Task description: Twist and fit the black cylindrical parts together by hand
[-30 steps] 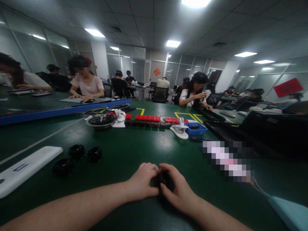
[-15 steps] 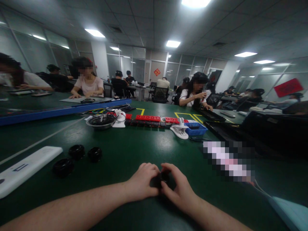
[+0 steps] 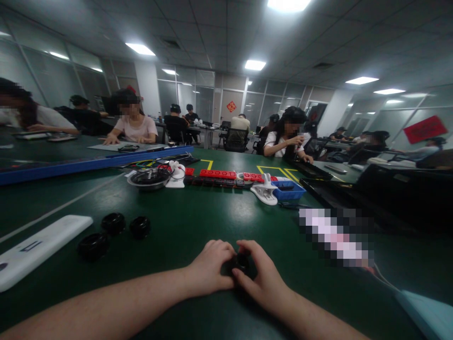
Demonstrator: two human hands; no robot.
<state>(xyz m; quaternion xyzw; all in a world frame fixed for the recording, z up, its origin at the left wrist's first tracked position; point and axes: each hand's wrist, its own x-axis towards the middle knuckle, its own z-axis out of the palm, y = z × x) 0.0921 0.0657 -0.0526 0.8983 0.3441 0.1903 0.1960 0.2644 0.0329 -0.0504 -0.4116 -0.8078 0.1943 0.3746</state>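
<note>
A small black part [image 3: 241,262] is seen low in the middle of the head view, resting on or just above the green table [image 3: 198,217], enclosed between the two hands. It lies at the meeting point of the fingertips, directly ahead of both wrists, so neither hand is meaningfully nearer; it is touched from the left side by the left hand [image 3: 209,265] and from the right side by the right hand [image 3: 262,278]. Its shape appears round and squat, but most of it is covered, and no long axis can be made out. The left hand is curled into a loose fist, its fingers bent down over the near-left edge of the part. The right hand is likewise closed, the thumb and forefinger pinched over the top and far side of the part. Both forearms are laid flat on the table and converge toward it. Well apart to the left, three similar black round parts [image 3: 113,223] are noted in a loose cluster, with a white flat device [image 3: 38,246] just beside them. Farther back, a metal bowl [image 3: 149,179], a row of red blocks [image 3: 217,174], a white clip [image 3: 264,192] and a blue tray [image 3: 287,190] are recorded across the table. Other people are seated at work beyond.
</note>
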